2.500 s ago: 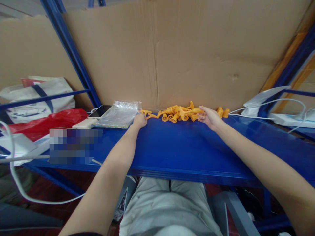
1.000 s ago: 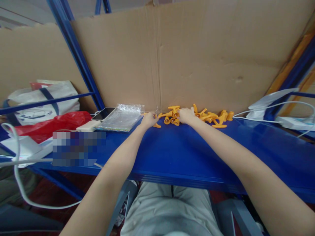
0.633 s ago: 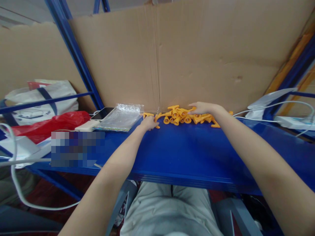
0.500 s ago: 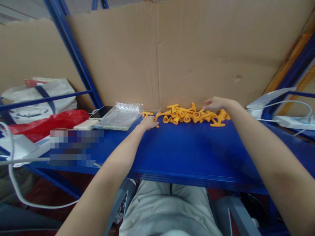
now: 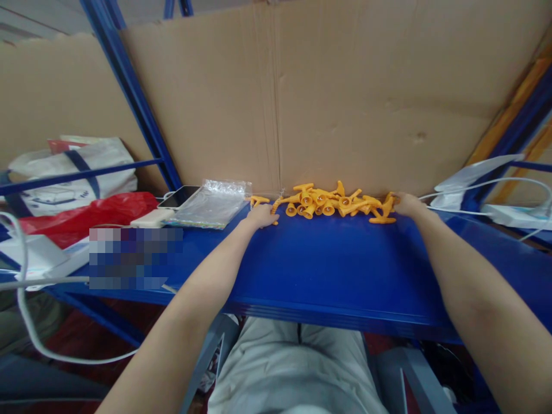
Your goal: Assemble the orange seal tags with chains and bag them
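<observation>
Both arms outstretched — hands [image 5: 263,215] flanking orange pieces [image 5: 332,202]

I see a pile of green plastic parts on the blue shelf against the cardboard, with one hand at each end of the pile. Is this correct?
Not quite: the plastic parts are orange, not green, as the head view shows. The rest holds: they lie on the blue shelf against the cardboard, with the left hand and right hand at the two ends.

Soft even light — warped edges
</observation>
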Demonstrator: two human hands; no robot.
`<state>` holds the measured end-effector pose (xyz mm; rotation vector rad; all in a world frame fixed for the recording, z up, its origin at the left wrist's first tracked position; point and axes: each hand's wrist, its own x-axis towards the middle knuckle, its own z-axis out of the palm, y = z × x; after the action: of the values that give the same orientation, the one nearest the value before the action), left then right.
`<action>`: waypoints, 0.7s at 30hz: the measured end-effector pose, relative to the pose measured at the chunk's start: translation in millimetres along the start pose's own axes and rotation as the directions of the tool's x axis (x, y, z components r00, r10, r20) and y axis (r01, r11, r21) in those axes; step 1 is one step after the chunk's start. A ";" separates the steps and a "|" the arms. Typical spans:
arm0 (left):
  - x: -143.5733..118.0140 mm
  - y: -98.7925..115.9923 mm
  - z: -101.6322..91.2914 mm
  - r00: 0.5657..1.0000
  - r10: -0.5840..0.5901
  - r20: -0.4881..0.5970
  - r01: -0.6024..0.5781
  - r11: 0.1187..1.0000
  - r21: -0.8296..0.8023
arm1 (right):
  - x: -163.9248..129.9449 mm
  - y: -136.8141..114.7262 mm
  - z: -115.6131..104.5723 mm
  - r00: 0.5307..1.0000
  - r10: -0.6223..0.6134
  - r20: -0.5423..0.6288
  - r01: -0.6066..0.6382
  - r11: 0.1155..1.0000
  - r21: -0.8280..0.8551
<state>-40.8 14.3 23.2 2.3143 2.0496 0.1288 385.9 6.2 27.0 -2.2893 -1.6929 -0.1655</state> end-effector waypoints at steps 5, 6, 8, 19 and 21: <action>-0.3 0.2 1.1 0.999 0.015 -0.036 -0.015 1.000 0.005 | -11.3 -13.7 -13.1 0.992 0.125 0.030 -0.124 0.991 -0.041; 0.0 0.2 1.2 0.999 0.018 -0.032 -0.017 1.000 0.006 | -13.2 -14.8 -15.1 0.991 0.131 0.025 -0.130 0.991 -0.041; 0.3 0.2 1.3 1.000 0.019 -0.023 -0.019 1.000 0.007 | -16.7 -15.6 -17.9 0.990 0.139 0.027 -0.138 0.990 -0.032; -2.0 2.6 2.3 0.998 0.043 -0.049 -0.041 0.998 0.043 | -37.9 -9.8 -25.1 0.979 0.200 0.041 -0.201 0.980 0.014; -1.9 3.0 2.5 0.998 0.043 -0.051 -0.041 0.998 0.046 | -38.5 -7.7 -23.4 0.975 0.223 0.023 -0.224 0.974 0.041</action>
<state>-37.9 12.1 20.9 2.4066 2.0487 0.1467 368.7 -34.0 40.5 -2.4335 -1.4180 -0.0601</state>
